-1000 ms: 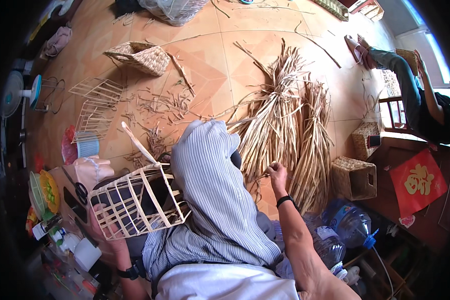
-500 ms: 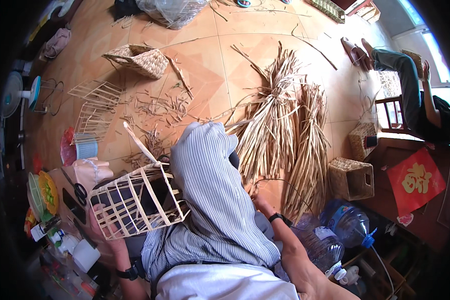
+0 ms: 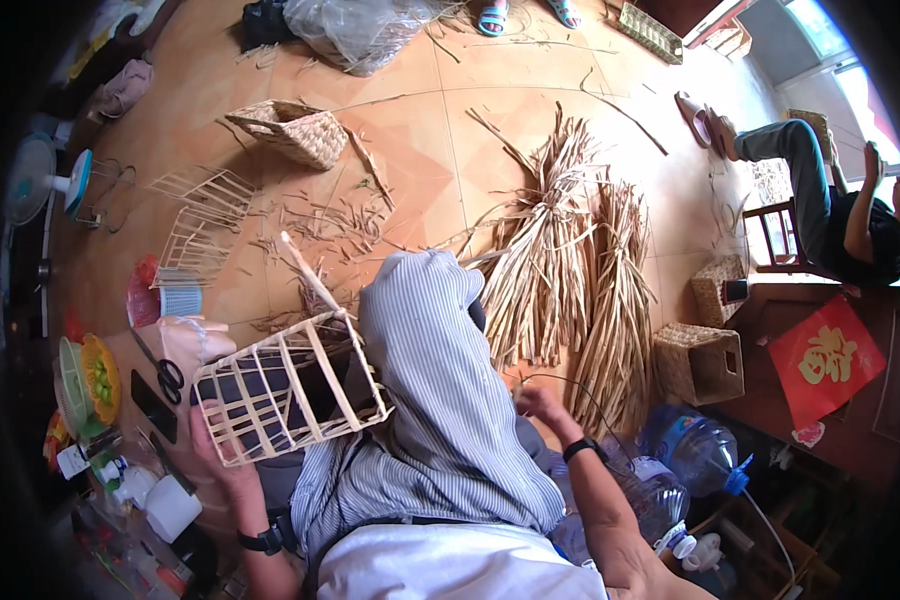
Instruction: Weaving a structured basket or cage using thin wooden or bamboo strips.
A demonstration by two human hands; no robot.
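My left hand (image 3: 220, 440) grips the left end of an open basket frame (image 3: 292, 385) of pale slats, tilted over my left thigh. A loose pale strip (image 3: 310, 275) sticks up from its far corner. On my right, my right hand (image 3: 548, 408) is closed beside my knee, its fingertips on a thin dark straw strand (image 3: 580, 385) that arcs off to the right. Just beyond it lie two bundles of dried straw, a wide bundle (image 3: 542, 270) and a narrower bundle (image 3: 615, 300). My fingertips are partly blurred.
Straw scraps (image 3: 335, 222), a woven basket (image 3: 305, 135) and bare frames (image 3: 205, 220) lie ahead. Scissors (image 3: 170, 380) are at left. Another woven basket (image 3: 698, 362) and water bottles (image 3: 695, 455) stand at right. A person (image 3: 820, 190) sits far right; sandalled feet (image 3: 495, 18) show at the top.
The view has shifted slightly. My right hand has moved a little to the right, away from my knee, and the dark strand has moved with it. My left hand keeps holding the basket frame.
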